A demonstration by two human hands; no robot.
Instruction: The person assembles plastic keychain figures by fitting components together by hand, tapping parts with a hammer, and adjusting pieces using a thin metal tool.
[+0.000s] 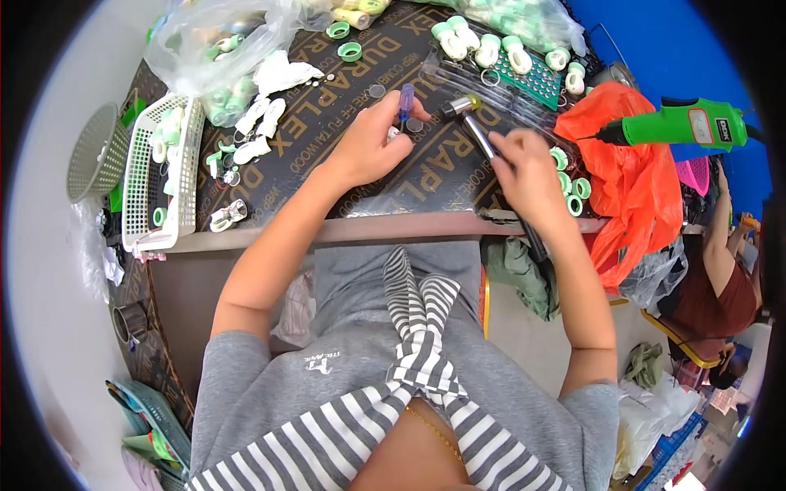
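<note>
Right fingers (519, 147) grip 1 hammer (479, 136) (slanted).

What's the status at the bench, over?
Left hand gripping purple-handled tool. Right hand holding hammer, its head apart from that tool. Green rings close beside right hand, not between the two tools.

I see a purple-handled tool (406, 99), probably a screwdriver, held roughly upright, its tip hard to make out. Just to its right, a hammer (478, 135) slants, silver-shafted, black-gripped, one striking face yellowish.
</note>
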